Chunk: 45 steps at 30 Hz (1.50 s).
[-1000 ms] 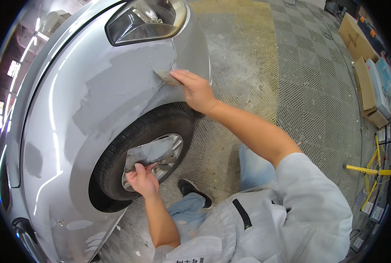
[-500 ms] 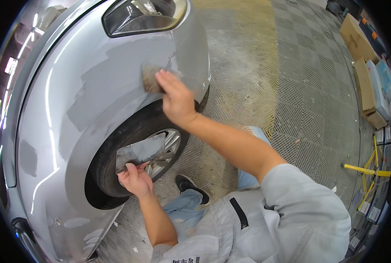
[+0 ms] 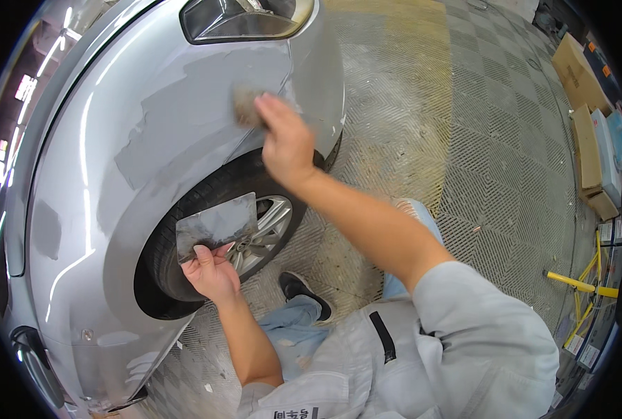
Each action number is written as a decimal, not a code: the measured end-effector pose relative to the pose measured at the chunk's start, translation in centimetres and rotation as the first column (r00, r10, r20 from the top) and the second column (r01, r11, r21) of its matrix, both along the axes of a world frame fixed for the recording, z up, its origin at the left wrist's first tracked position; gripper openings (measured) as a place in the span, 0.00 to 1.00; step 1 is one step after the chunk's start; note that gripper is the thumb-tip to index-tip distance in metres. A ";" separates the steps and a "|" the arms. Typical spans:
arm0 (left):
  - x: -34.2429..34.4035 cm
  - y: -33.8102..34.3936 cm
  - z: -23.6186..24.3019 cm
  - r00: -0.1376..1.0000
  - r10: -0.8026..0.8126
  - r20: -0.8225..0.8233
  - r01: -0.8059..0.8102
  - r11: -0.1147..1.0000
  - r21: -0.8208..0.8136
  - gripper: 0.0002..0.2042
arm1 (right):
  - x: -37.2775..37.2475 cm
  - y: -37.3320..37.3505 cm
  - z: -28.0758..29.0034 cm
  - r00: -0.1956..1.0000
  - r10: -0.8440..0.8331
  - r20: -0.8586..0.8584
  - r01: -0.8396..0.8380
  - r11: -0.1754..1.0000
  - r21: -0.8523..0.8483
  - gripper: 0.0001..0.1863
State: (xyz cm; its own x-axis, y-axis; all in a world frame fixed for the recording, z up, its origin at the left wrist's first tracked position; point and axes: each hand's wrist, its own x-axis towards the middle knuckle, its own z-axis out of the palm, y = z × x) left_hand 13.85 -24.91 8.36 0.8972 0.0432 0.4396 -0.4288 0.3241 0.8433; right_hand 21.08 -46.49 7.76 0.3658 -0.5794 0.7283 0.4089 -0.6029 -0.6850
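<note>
My left hand (image 3: 212, 274) grips a flat rectangular mixing plate (image 3: 220, 220), smeared with grey filler, by its lower edge. The plate is held in front of the car's wheel (image 3: 262, 234). In my right hand (image 3: 286, 143) is a putty spreader (image 3: 247, 106), blurred by motion. It is over a dull grey filler patch (image 3: 178, 115) on the silver car's front fender (image 3: 67, 174). Whether its edge touches the panel cannot be made out.
A headlight (image 3: 245, 21) lies above the patch, and the tyre (image 3: 161, 269) below it. Cardboard boxes (image 3: 582, 73) and a yellow metal stand (image 3: 583, 285) line the right side. The floor (image 3: 492, 160) has ribbed grey tiles with a yellow strip.
The view has shifted slightly, moving the car right and up in it. My left hand has tilted the plate a little. The spreader remains over the patch, still moving.
</note>
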 end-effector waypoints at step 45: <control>0.6 -3.4 -1.2 0.924 0.355 0.146 -0.378 0.906 0.192 0.09 | -5.3 -6.6 0.6 0.881 0.347 -0.321 -0.283 0.931 0.229 0.15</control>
State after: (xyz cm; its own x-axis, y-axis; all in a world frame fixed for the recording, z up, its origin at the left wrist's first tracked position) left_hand 14.40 -28.34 7.15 0.7841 0.2551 0.5658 -0.5726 -0.0545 0.8180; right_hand 15.74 -53.13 8.32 0.7620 -0.4938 0.4190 0.2714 -0.3439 -0.8989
